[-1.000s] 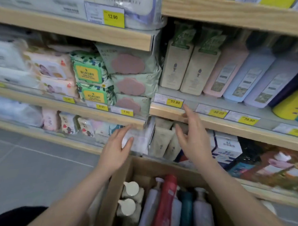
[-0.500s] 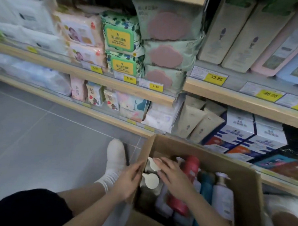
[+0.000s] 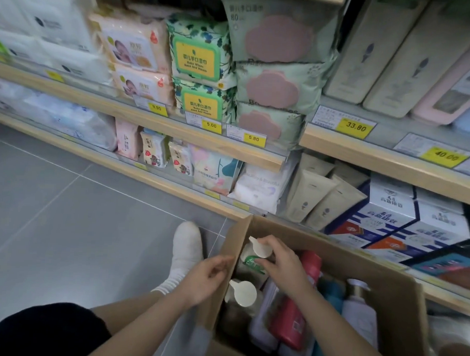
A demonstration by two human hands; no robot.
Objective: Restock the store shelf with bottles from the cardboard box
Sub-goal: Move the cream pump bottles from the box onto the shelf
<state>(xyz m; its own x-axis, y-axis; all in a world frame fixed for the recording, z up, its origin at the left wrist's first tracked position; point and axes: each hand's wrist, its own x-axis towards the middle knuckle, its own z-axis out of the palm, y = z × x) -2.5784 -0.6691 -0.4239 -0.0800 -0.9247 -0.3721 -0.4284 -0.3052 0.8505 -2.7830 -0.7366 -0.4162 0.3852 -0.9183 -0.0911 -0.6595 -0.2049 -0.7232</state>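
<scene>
An open cardboard box (image 3: 386, 268) stands on the floor in front of the store shelf (image 3: 391, 160). It holds several upright bottles: a second cream pump bottle (image 3: 242, 294), a red bottle (image 3: 295, 320), a teal one (image 3: 331, 292) and a lilac pump bottle (image 3: 360, 315). My right hand (image 3: 281, 263) is closed around the neck of a cream pump bottle with a green label (image 3: 254, 254) at the box's far left corner. My left hand (image 3: 208, 279) rests against the box's left wall, fingers loosely curled, nothing in it.
Wipe packs (image 3: 198, 60) and beige cartons (image 3: 368, 49) fill the middle shelf above yellow price tags (image 3: 354, 126). The bottom shelf holds beige tubes (image 3: 308, 197) and blue-white boxes (image 3: 388, 211). My foot in a white sock (image 3: 185, 251) lies on the grey tiled floor left of the box.
The view tipped down from the shelf to the box. Both hands dropped from the shelf edge; the right hand took hold of the cream pump bottle, the left settled on the box wall.
</scene>
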